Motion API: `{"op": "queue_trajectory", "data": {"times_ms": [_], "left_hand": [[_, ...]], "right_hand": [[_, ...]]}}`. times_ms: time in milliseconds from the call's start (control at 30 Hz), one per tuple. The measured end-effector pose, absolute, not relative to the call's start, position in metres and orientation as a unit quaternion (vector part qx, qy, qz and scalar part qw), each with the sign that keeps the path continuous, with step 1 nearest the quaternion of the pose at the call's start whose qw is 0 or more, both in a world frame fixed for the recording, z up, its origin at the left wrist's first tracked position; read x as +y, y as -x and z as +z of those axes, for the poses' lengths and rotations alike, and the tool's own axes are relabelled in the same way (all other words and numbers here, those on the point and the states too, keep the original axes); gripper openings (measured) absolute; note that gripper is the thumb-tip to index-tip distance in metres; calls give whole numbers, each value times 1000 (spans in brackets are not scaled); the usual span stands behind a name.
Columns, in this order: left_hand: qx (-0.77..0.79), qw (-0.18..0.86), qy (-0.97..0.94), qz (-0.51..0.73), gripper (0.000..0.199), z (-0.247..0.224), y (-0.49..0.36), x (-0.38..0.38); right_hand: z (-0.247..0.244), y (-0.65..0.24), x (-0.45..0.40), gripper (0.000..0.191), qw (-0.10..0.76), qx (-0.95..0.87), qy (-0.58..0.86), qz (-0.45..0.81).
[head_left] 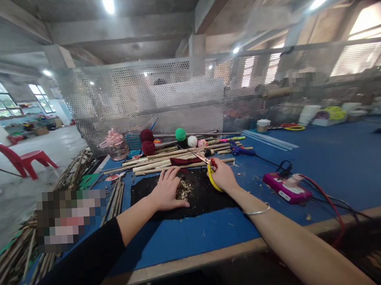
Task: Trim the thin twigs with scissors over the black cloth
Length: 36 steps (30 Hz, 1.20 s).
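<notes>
A black cloth (200, 203) lies flat on the blue table, with a small pile of pale wood chips (184, 189) near its middle. My left hand (168, 189) rests on the cloth at the left side of the chips, fingers spread and holding nothing. Yellow-handled scissors (214, 178) are in my right hand (223, 175), above the cloth's right part, with the blades pointing up and left over the sticks. Behind the cloth lie several peeled wooden sticks (159, 163) and a dark red piece of cloth (181, 161).
Yarn balls (180, 134), a pink-topped clear jar (118, 148) and a blue glue gun (242, 150) stand behind the sticks. A purple power strip (287, 189) with cables lies at right. Bundled twigs (26, 249) cover the left edge. A perforated metal screen (127, 99) rises behind.
</notes>
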State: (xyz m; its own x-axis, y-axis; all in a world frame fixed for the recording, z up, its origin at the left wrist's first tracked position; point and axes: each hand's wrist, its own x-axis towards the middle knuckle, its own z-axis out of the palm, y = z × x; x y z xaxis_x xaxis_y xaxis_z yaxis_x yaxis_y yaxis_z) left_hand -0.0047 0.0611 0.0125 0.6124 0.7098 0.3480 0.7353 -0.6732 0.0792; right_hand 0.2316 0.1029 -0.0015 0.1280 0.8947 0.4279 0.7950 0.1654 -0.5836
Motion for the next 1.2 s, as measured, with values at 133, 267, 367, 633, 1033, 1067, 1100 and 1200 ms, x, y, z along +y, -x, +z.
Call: {"op": "queue_trajectory", "data": {"times_ms": [133,267,367,633,1033,1067,1100,1200], "left_hand": [[-431,-15,874,-226,46,7,5,65],[-495,-166,768,-370,43,13,10,76],[-550,-246,644,-472,53,14,16,81],[-560,-225,656,-453,48,-13,-2,60],[-520,-372,563,-524,62,-4,31,101],[-507,-378,578,-516,61,-2,30,102],[-496,-378,601,-500,61,1,28,103],[-478,-333,694,-422,59,9,14,102]], "right_hand": [[-1,-233,102,23,385,-660,642,56],[-2,-234,102,23,386,-662,640,65],[-5,-234,105,25,387,-667,632,72],[-13,-235,110,24,388,-673,626,71],[-16,-236,112,24,391,-678,616,95],[-16,-235,111,22,387,-680,616,90],[-15,-235,111,21,383,-683,617,84],[-14,-235,110,15,374,-690,617,66]]}}
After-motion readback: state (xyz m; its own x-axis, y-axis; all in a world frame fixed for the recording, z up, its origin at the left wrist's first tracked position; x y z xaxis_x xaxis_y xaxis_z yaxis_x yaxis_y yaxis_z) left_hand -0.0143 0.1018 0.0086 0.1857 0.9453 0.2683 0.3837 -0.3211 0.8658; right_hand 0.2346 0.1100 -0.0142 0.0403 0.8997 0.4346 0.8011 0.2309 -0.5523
